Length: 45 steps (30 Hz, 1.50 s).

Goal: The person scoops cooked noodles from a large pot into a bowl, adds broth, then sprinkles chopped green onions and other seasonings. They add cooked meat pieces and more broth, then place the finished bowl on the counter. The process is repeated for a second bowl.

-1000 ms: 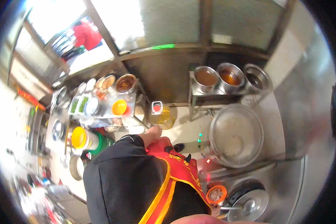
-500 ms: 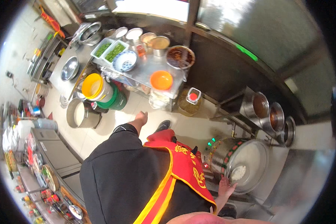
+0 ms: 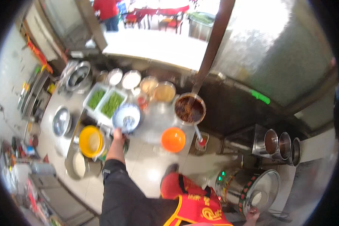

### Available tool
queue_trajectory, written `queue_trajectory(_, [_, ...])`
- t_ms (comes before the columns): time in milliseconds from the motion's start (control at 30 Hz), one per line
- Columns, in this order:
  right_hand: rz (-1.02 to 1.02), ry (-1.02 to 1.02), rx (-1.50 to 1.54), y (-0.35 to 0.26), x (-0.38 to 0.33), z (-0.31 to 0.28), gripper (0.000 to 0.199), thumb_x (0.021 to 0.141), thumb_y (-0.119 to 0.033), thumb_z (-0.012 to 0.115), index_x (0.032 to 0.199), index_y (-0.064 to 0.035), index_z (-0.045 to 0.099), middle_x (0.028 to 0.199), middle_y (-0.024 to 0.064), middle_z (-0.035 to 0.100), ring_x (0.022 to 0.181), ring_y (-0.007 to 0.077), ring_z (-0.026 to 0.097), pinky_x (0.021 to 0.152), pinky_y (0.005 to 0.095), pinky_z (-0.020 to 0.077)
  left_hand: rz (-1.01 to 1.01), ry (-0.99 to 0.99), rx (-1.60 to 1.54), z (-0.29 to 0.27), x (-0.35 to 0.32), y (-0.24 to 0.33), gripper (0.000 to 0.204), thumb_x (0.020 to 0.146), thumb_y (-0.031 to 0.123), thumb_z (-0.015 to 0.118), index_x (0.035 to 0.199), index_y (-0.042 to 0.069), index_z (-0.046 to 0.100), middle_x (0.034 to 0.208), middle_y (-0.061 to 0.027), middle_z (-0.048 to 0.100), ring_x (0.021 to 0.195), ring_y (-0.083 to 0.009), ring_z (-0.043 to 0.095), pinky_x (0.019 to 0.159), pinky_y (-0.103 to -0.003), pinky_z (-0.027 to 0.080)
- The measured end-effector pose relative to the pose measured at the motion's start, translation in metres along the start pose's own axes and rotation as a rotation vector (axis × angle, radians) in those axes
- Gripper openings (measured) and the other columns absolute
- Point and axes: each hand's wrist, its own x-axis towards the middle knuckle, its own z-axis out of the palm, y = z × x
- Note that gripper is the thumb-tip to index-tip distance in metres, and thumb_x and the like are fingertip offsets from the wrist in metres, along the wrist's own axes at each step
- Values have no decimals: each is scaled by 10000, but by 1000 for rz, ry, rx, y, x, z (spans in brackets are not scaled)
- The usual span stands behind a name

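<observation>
My left hand [image 3: 118,136], arm stretched forward, is at the near rim of a white bowl with a blue pattern [image 3: 126,117] on the metal table. Blur hides whether its fingers grip the rim. Low on the right, my right hand [image 3: 253,215] is at the near rim of a large steel cooking pot [image 3: 229,190] with lit green indicators. Its fingers look curled, and what they hold is too blurred to name. Close to them, a round white patch [image 3: 256,197], perhaps a scoop or strainer, shows inside the pot.
Two tubs of chopped greens [image 3: 112,104] sit beside the bowl. A pot of dark red sauce [image 3: 190,108] and an orange bowl [image 3: 173,139] are to its right. Below the table stands a yellow bucket [image 3: 90,141]. Steel containers [image 3: 271,142] line the right wall.
My left hand has swung forward from beside my body to the patterned bowl. My view has shifted, bringing the table closer. My right hand remains at the pot's rim.
</observation>
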Motion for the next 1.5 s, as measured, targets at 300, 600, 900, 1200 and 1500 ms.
queue_trajectory(300, [35,-9,7,-20,29,7,137,943,-133,548,821,-69,544,689,1,535,583,112,533,535,237,549,-49,137,2,-18,-57,-28,192,896,104,515,1025,0,612,904,-147,682,692,-306,683,553,-420,588])
queue_trajectory(600, [126,-297,140,-28,30,-60,185,972,-77,487,788,-69,472,677,21,463,504,133,417,384,262,379,-238,-87,1,45,-281,-15,518,792,170,507,1259,-38,592,1110,-187,702,844,-349,711,621,-385,616])
queue_trajectory(900, [412,-109,-226,-63,72,-88,124,1009,-209,545,934,-113,566,652,-28,482,453,101,383,332,263,271,-320,-552,230,161,-410,-142,391,782,166,558,1097,-39,667,902,-131,723,715,-246,707,588,-356,584])
queue_trajectory(1200, [274,-416,-52,-112,60,-125,131,1004,-163,567,1049,-41,581,668,4,493,491,121,418,367,257,345,-477,-890,530,247,-464,-250,776,763,184,577,1507,70,389,1326,-186,582,1128,-368,645,775,-495,607])
queue_trajectory(1500, [354,-616,-120,-173,-131,-75,180,1003,-136,560,1104,7,604,727,7,511,535,116,443,398,255,366,-487,-939,573,308,-467,-271,722,824,293,609,1465,35,403,1277,-196,592,1052,-334,669,652,-443,624])
